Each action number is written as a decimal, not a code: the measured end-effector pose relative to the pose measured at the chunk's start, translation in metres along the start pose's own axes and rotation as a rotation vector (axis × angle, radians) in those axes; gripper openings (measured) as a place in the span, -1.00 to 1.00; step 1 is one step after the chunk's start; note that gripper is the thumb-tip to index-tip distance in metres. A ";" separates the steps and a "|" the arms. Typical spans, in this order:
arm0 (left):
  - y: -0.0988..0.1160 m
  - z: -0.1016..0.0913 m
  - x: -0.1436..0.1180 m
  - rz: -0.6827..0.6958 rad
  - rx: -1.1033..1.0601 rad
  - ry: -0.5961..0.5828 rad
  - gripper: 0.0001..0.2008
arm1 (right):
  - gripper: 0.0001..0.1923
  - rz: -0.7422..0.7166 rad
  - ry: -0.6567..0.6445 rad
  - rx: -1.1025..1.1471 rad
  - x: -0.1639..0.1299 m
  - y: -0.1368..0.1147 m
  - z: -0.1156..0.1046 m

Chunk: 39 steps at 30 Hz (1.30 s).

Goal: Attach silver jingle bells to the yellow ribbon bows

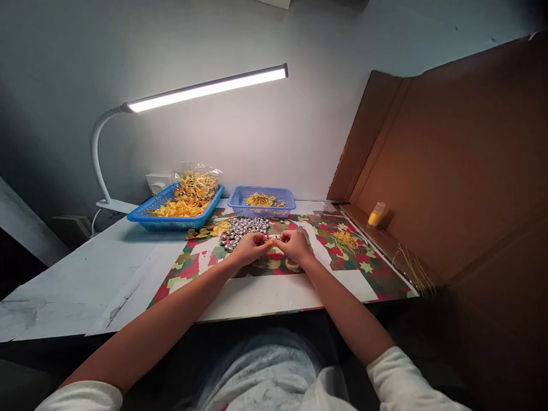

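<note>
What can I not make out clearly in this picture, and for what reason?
In the head view:
Small yellow piece: exact shape, too small and partly covered by the fingers of the left hand and right hand.
Left blue basket: its floor, covered by yellow pieces.
Yellow bottle: any lettering, too small.
White object: cut off by the top edge.

Single view, from camera worn on person's head, above near side of table point(64, 285). It faces forward and looks down on tabletop at slanting angle. Field is very wide: shirt point(274, 374) enters at bottom edge, nearest to lens; left hand point(249, 249) and right hand point(295, 246) stand farther, slightly below centre of view. Wall point(312, 142) closes view behind table, seen nearly from front, lamp point(209, 89) before it in upper left part. Cardboard panel point(466, 148) fills right side, seen obliquely.
</note>
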<state>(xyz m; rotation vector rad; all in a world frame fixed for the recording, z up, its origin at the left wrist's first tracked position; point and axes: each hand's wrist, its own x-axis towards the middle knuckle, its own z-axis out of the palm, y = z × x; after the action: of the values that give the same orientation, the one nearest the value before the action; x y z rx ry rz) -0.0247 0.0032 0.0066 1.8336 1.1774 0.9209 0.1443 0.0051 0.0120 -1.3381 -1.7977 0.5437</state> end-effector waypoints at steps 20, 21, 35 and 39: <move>0.004 0.001 -0.001 -0.115 -0.058 -0.133 -0.69 | -0.73 0.008 -0.116 0.005 0.001 -0.001 0.003; 0.004 0.002 -0.002 -0.117 -0.058 -0.131 -0.70 | -0.69 -0.006 -0.113 -0.001 0.001 0.000 0.004; 0.004 0.001 -0.003 -0.084 -0.060 -0.174 -0.73 | -0.89 0.001 -0.215 0.151 0.001 0.002 0.005; 0.002 -0.001 0.000 -0.087 -0.069 -0.099 -0.67 | -0.84 0.089 -0.249 0.282 0.002 0.000 0.004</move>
<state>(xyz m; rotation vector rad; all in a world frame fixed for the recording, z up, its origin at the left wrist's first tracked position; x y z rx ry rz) -0.0246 0.0029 0.0087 1.7390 1.1416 0.8030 0.1412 0.0071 0.0105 -1.1998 -1.7809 1.0105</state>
